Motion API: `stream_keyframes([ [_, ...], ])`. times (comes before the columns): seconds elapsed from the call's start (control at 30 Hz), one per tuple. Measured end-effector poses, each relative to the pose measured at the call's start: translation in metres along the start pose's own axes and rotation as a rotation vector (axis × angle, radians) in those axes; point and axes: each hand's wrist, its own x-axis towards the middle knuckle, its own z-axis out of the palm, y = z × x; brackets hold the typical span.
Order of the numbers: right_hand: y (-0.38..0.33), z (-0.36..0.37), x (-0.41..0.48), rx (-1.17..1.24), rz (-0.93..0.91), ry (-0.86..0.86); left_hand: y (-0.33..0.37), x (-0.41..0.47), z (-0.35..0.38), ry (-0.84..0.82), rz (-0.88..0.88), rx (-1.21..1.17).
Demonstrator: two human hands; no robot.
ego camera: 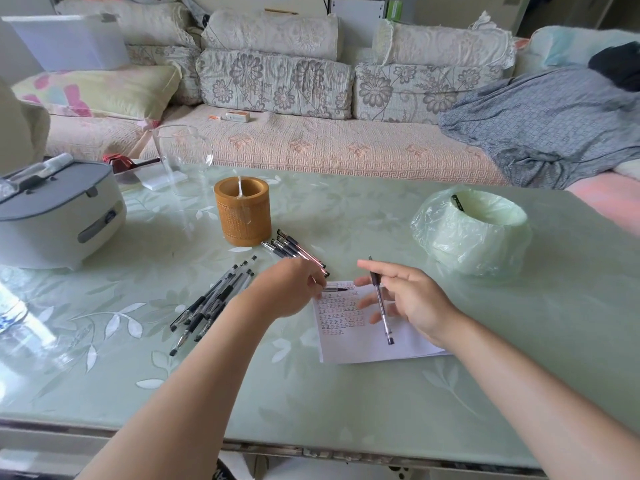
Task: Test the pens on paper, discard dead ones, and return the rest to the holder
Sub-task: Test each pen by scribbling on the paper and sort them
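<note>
**Risks.** The right hand [408, 301] holds one pen [380, 299] in a loose pinch of thumb and forefinger, with the other fingers spread. A slip would drop it on the paper [367, 344] or among the other pens. The left hand [294, 287] pinches a small dark piece, judged to be the cap [334, 289], at the paper's top-left corner. The paper is not pressed down and may slide under a stroke. Two loose groups lie near each other with nothing between them: a pile [214, 299] to the left and a row [294, 251] just beside the holder [242, 211]. Tested and untested pens could get mixed. The bin [474, 233] stands well apart, to the right.

**Condition.** The pen is clear-barrelled with a dark grip. Its fine tip points away from the person, above the paper. The paper lies on the surface [346, 393], its upper part filled with rows of test marks.
</note>
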Motion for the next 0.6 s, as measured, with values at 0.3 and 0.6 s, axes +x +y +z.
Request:
stream_keyframes([
  [0.3,0.0026,-0.0067,0.0050,-0.804,-0.159,0.116,0.0047,-0.0029,-0.0035,0.053,0.050,-0.017],
  [0.6,-0.0014,-0.0011,0.0026,-1.031,-0.212,0.110,0.0077,-0.0046,-0.0040,0.037,0.046,-0.032],
])
